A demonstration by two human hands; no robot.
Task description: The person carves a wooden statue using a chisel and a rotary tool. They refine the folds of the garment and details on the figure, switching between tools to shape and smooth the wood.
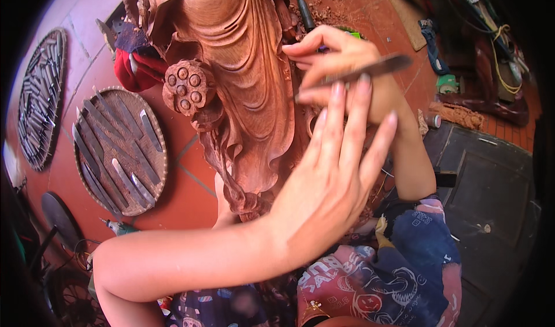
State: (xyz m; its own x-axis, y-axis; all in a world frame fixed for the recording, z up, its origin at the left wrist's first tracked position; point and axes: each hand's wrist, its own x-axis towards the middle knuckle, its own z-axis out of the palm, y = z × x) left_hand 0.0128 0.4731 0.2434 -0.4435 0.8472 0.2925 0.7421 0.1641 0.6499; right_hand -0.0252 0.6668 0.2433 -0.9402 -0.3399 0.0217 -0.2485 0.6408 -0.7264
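Observation:
A reddish-brown wood carving [248,67] with draped folds and a seed-pod shape [189,88] lies in front of me, its lower end near my lap. My right hand [352,67] is over its right side, fingers bent around a flat, dark carving knife [384,67]. The knife slants up to the right, and its lower-left end is blurred. Crossing from the lower left, my left hand [324,182] has its fingers stretched out. Two of its fingertips lie against or just below the knife; whether they press on it I cannot tell.
On the red tiled floor at left, a round woven basket [167,153] holds several flat blades; another basket [64,67] is full of chisels. A red cloth [136,70] and a green power tool [119,227] lie nearby. Wood shavings [344,0] are beyond; a dark panel [491,194] is at right.

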